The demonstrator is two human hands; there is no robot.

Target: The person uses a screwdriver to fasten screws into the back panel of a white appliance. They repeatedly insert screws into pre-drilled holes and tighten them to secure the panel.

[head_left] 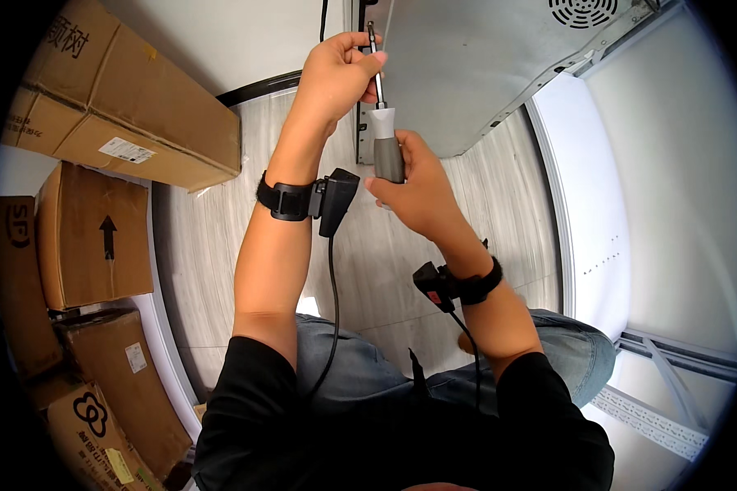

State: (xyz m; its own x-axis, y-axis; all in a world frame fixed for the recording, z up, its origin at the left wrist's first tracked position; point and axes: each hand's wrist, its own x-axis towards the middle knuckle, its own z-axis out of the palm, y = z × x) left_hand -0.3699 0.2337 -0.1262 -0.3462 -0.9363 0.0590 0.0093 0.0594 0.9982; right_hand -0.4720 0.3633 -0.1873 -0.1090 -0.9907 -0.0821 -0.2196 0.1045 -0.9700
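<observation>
A screwdriver (389,157) with a grey and white handle points away from me, its metal shaft running up to the tip near the top edge. My right hand (422,190) is wrapped round the handle. Higher up, the fingers of my left hand (336,78) close round the shaft just below the tip. Whether a screw sits at the tip is too small to tell. Behind the screwdriver stands a grey sheet-metal panel (458,78) with a flanged edge and a round vent; the tip overlaps its left edge in this view, and contact cannot be judged.
Cardboard boxes (98,233) are stacked along the left side, and a large one (160,98) leans in at the upper left. White metal shelving or framing (651,417) stands at the lower right. Cables run from black devices (337,203) strapped to both wrists. Underneath is a wood-pattern floor (499,196).
</observation>
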